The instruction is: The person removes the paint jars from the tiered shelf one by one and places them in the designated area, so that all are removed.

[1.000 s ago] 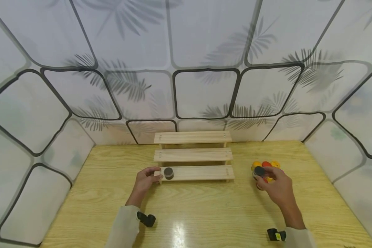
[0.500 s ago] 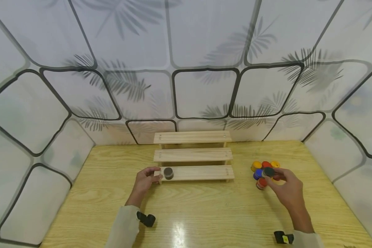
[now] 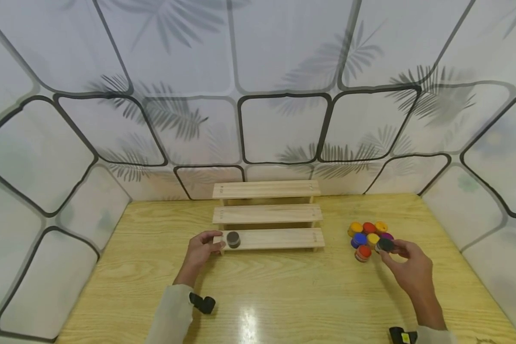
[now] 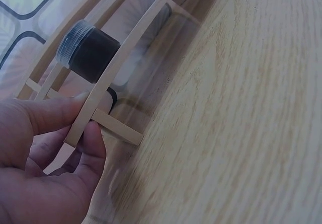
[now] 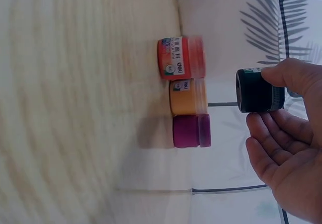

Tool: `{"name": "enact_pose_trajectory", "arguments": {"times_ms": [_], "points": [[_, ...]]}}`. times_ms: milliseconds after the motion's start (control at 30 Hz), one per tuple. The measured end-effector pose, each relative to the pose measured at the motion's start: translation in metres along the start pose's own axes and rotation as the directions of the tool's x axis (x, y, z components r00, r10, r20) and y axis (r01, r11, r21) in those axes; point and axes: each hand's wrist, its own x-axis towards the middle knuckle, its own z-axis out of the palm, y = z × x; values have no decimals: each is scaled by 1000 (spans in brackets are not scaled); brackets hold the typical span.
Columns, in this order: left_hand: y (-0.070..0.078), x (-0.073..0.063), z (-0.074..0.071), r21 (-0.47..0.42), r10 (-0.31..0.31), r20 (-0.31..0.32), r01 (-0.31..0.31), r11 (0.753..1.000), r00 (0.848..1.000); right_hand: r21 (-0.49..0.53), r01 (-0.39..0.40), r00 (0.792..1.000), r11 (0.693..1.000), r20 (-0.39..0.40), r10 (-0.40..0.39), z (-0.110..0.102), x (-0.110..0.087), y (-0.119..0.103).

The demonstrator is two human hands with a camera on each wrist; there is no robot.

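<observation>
My left hand (image 3: 199, 251) grips the left end of the lowest board of a three-step wooden rack (image 3: 279, 239), thumb and fingers on opposite faces of the board in the left wrist view. Beside it on that board stands a dark paint jar (image 4: 93, 55) with a clear lid. My right hand (image 3: 410, 267) pinches a very dark green or black paint jar (image 5: 256, 90) between thumb and fingertips, held above the table. Close by stands a cluster of paint jars, among them a red jar (image 3: 363, 253), a blue jar (image 3: 359, 240) and a purple jar (image 5: 192, 131).
The rack's middle board (image 3: 266, 214) and top board (image 3: 266, 189) rise behind the lowest one. A patterned cloth wall (image 3: 284, 129) closes off the back and sides of the wooden table (image 3: 284, 291). Yellow and orange jars (image 3: 355, 229) belong to the cluster.
My right hand has moved right and slightly nearer with the dark jar, uncovering more of the cluster. My left hand stays on the rack.
</observation>
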Motion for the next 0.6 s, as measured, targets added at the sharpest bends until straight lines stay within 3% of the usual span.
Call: {"name": "enact_pose_trajectory", "arguments": {"times_ms": [600], "points": [[2,-1,1,-2,6,-10,-6,1000,1000,13,-49,996,999,78,48,10,-4,21]]}}
